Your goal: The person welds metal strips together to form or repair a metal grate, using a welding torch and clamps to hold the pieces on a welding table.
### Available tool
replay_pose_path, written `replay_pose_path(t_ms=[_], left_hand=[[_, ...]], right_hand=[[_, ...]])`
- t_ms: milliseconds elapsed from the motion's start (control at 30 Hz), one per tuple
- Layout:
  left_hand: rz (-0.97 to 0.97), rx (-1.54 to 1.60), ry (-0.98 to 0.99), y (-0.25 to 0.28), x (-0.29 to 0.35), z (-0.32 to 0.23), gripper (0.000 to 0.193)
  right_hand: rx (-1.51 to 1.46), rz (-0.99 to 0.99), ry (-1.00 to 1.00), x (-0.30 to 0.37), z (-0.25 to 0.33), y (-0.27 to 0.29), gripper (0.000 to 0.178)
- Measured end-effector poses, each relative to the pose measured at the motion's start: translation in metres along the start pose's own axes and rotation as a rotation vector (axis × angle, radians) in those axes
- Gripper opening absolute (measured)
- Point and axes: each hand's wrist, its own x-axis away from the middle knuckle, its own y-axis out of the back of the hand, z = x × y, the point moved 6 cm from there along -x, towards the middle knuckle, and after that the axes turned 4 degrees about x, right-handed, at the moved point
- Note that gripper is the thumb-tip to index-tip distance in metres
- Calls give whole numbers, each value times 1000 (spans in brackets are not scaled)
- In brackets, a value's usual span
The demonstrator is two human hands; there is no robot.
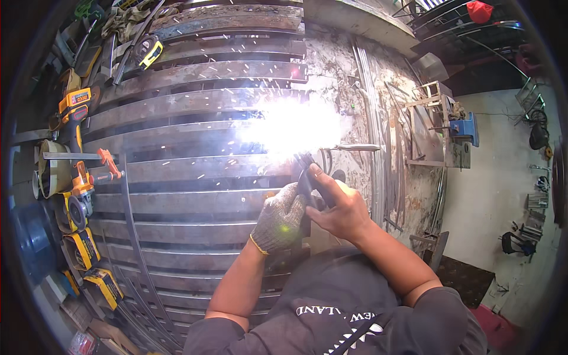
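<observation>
Grey-knit-gloved left hand (pixel 280 220) and bare right hand (pixel 348 214) clasp a dark handle (pixel 305 182).

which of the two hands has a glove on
The left hand: it wears a grey knit glove with a yellow edge, while the right hand is bare.

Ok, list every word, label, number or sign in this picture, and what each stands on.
Dark shirt: white lettering, partly legible, not copied here.
Orange-and-black power tool: small lettering at its upper end, not copied here.
Yellow-and-black box-shaped items: print too small to read.
Tape measure: any marks too blurred to read.
</observation>
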Motion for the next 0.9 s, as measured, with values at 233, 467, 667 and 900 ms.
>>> replay_pose_path(t_ms=[233,467,667,900], left_hand=[[32,-104,-33,3,1,3,36],[140,-143,-47,-4,3,11,33],[47,-145,-8,0,2,2,32],[61,-94,47,-1,1,5,29]], right_hand=[[-13,-27,35,-1,2,0,88],[44,-48,55,10,-4,-2,96],[13,-38,45,5,-2,-2,95],[3,-34,31,2,-2,-1,94]])
